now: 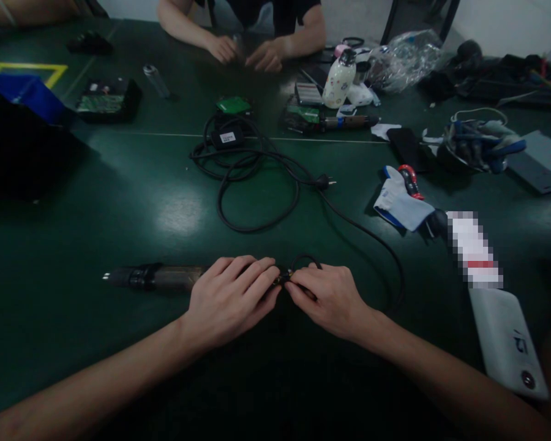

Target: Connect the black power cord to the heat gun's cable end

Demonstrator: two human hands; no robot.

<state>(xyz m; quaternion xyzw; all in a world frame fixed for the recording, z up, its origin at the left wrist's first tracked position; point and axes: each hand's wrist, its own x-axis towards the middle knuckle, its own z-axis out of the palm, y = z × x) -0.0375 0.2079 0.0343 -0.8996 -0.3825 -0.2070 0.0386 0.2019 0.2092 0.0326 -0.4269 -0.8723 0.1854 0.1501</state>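
An electric screwdriver (172, 277) lies on the green table, its tip pointing left. My left hand (236, 300) is wrapped over the tool's rear part, fingers closed and covering much of it. Against that rear end, my right hand (333, 299) pinches the end of a black cable (308, 257) between thumb and fingers. Small dark and yellowish parts (283, 277) show between the two hands, too small to make out. The cable loops up behind the right hand, and my fingers hide part of it.
Beyond my hands lie a coiled power cord (257, 228) with an adapter (228, 136) and a plug (324, 181). Gloves (401, 202) and a white device (509, 337) are on the right, a black bag (22, 147) on the left. Another person's hands (264, 55) rest across the table.
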